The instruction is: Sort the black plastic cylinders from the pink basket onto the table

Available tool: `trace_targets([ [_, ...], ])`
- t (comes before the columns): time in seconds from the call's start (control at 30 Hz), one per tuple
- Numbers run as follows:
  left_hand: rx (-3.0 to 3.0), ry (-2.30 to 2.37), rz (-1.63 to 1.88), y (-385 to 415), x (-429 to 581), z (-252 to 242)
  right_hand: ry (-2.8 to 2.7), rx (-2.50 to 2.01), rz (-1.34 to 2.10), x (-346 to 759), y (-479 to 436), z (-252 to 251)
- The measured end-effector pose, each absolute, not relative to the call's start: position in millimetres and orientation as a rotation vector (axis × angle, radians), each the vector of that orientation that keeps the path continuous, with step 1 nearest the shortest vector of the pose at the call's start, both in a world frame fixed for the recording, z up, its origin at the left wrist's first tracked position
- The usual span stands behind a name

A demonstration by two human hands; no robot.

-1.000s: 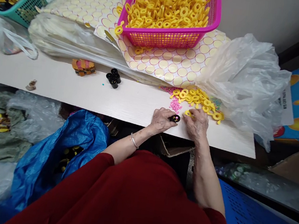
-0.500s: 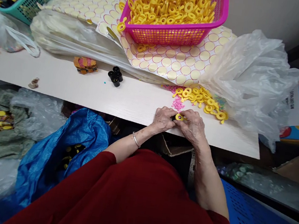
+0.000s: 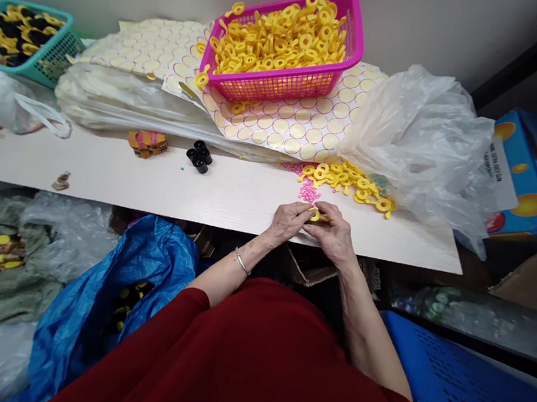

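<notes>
Close to the table's front edge, my left hand and my right hand meet around a small yellow plastic ring with a tab. Both hands are closed, fingertips pinching the ring from either side. Whatever lies beneath the ring is hidden by my fingers. Just beyond my fingertips is a scatter of small pink beads. Behind them lies a loose heap of similar yellow rings. Several black cylindrical caps stand grouped to the left of my hands.
A pink basket full of yellow rings rests on circle-printed sheets at the back. Clear plastic bags bulge at right. An orange wrapped lump sits at left. A blue sack is below the table.
The view has tilted up a little. The yellow ring has turned between my fingers, its tab now showing toward the right. A dark part seen beside it before is no longer visible.
</notes>
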State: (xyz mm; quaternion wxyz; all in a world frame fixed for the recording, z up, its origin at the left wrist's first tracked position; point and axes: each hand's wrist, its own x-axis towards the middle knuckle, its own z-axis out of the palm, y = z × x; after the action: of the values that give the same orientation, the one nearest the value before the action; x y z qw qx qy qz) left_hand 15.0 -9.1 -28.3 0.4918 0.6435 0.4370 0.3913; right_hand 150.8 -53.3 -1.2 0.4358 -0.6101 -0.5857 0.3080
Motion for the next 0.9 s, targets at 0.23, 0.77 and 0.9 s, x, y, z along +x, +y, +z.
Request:
trace_targets([
  [0.23,1.497,1.067,0.996,-10.6,15.4,-20.5,-0.899,-1.544,0.972,129.5,-50.6,-12.6],
  [0.77,1.081,1.059,0.874,-22.0,24.3,-20.0,-0.593,-1.492,1.154,121.6,-48.1,-8.3],
  [0.9,1.257,0.869,0.857,-18.3,14.3,-22.8,-0.58,-1.445,1.146,120.1,-48.0,-2.7],
])
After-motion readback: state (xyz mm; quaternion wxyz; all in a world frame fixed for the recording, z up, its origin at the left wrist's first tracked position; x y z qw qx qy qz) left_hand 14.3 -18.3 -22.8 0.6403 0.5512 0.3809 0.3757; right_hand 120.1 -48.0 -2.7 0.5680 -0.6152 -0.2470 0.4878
